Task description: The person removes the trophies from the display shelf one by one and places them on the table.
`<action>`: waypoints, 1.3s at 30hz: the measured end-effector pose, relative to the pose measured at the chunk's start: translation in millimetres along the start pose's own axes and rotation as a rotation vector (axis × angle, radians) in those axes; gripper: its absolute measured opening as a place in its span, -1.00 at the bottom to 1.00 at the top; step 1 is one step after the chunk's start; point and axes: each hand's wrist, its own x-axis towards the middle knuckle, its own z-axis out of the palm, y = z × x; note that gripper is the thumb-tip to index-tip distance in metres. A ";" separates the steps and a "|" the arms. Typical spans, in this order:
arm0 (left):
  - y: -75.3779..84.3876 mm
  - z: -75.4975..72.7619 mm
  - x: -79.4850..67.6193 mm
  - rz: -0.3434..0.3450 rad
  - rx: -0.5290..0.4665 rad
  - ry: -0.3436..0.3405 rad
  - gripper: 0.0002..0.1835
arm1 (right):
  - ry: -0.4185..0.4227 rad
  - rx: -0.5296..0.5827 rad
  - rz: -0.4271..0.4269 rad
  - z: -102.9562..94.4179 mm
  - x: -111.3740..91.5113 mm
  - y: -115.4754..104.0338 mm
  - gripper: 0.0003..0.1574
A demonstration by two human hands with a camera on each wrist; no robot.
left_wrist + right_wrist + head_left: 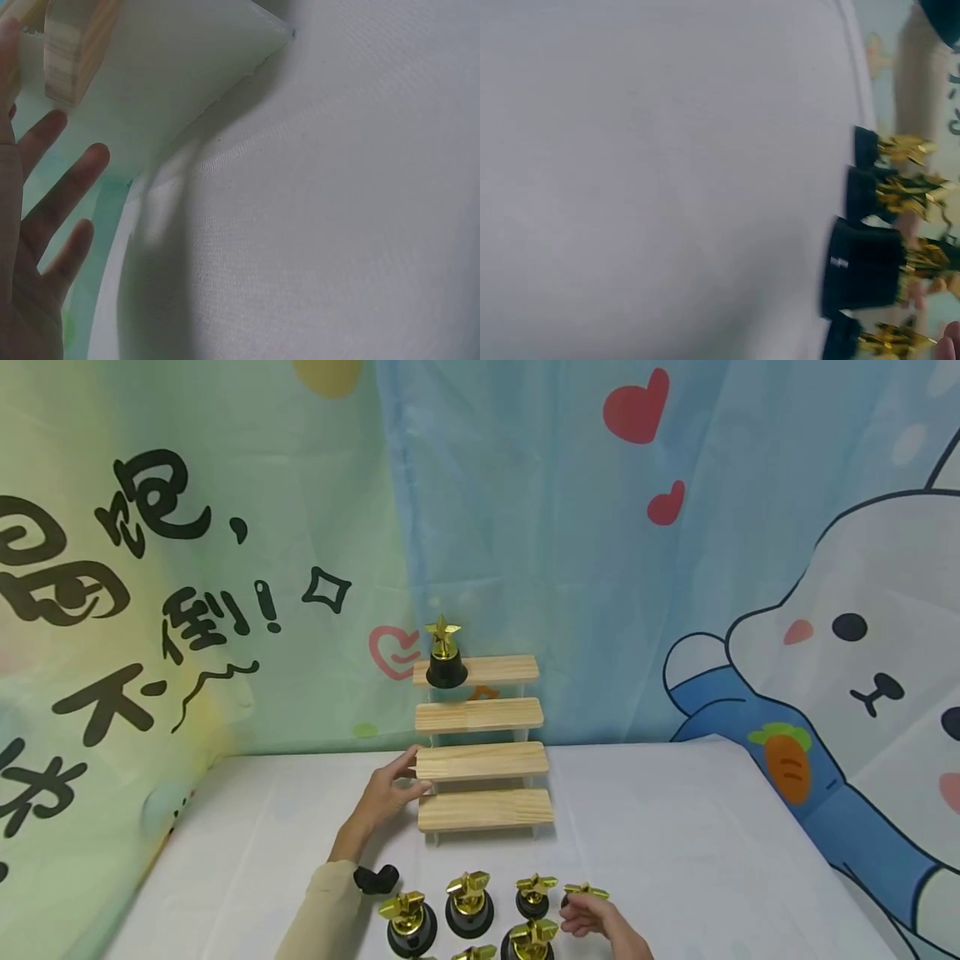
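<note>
A tiered wooden stand (482,762) rises at mid-table, with a gold star trophy (446,652) on its top shelf at the left. My left hand (390,789) touches the stand's left side near the second-lowest shelf. Its fingers (67,187) stretch out, spread, beside the shelf end (75,56) in the left wrist view. My right hand (600,922) is at a small star trophy (587,889) at the front, partly covering it; whether they touch is unclear. In the right wrist view only a fingertip (949,341) shows, close to a trophy (892,341).
Several more star trophies with black bases stand at the front, among them one trophy (469,902) below the stand and another (408,922) by the left sleeve (326,910). A white cloth (675,843) covers the table. A printed curtain (525,527) hangs behind.
</note>
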 end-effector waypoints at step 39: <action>0.9 -1.5 0.0 -0.010 -0.021 -0.015 -0.25 | 0.035 -0.295 -0.060 -69.3 224.4 10.8 -0.52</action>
